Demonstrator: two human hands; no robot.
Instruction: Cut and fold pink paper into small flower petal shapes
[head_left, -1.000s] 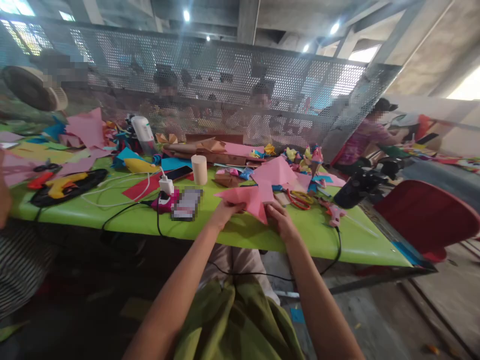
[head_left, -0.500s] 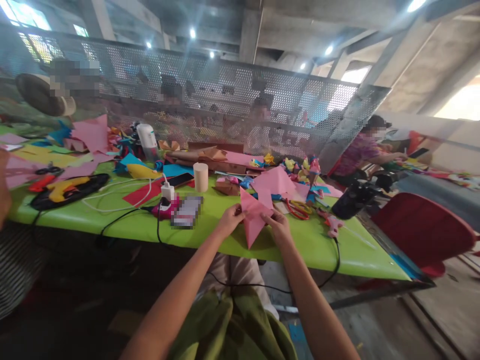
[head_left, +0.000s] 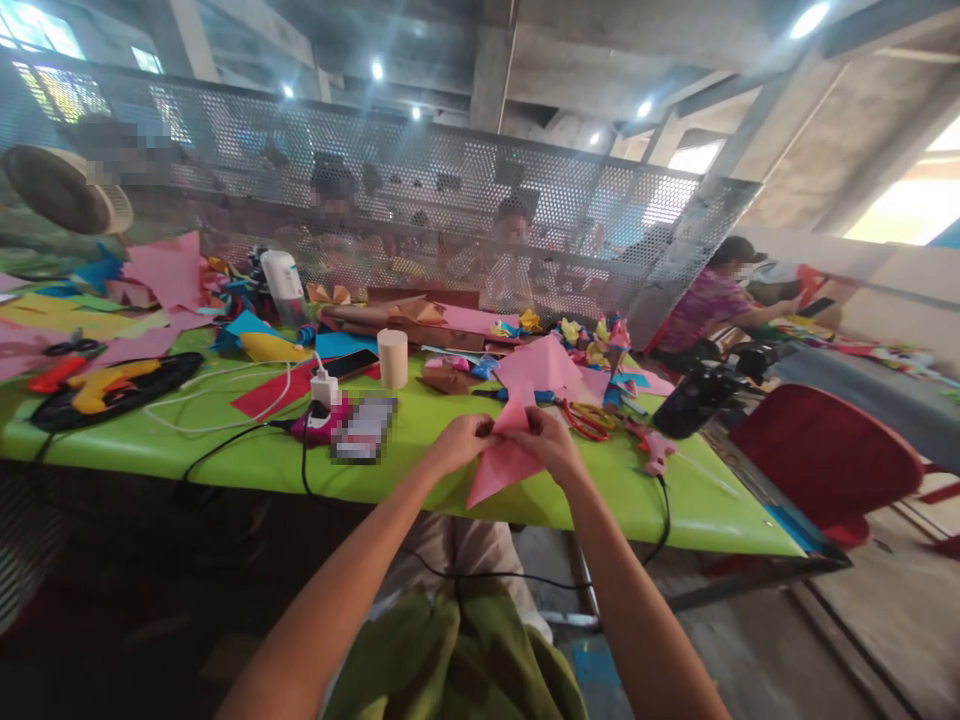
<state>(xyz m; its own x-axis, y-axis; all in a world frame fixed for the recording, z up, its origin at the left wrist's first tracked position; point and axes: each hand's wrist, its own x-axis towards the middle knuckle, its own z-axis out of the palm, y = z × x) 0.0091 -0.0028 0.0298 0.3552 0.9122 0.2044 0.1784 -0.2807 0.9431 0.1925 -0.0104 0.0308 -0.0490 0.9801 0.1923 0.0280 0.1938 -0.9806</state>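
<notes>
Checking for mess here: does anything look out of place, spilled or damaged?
A blue scrap, probably paper, lies on the floor, oddly apart from the coloured paper on the green table. No spill shows, and the held pink sheet shows no clear tear.

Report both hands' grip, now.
Left hand: closed, pinching the pointed pink paper piece at its left side.
Right hand: closed, holding the same piece's right side.

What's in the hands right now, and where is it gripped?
A pink paper, pinched partway up: the left hand at its left side, the right hand at its right.
</notes>
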